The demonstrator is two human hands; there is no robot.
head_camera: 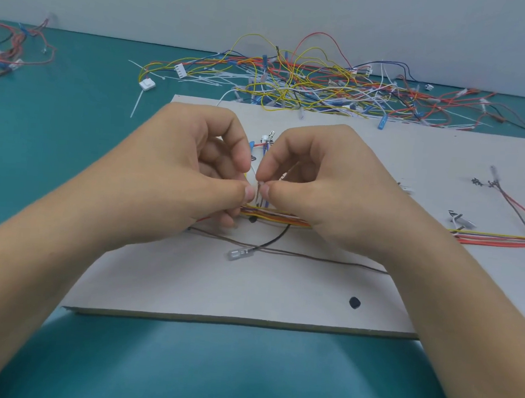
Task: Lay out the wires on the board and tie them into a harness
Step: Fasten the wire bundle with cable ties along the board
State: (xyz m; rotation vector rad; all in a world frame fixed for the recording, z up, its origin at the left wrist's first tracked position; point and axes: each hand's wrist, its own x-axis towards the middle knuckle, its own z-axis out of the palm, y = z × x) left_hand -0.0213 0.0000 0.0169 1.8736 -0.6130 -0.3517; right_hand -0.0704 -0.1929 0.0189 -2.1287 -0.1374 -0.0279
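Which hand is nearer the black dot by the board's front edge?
Right. The right hand, pinching the cable tie, is beyond and left of the black dot; the left hand, pinching it, lies farther left.

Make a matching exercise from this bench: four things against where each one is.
Things: 1 tangled wire pile; 2 black peg; 3 clear-sleeved terminal; 4 white cable tie.
Places: A pinched between left hand and right hand; B on the table beyond the board; C on the board nearest its front edge; D at the end of a black wire.
Pairs: 1-B; 2-C; 3-D; 4-A.
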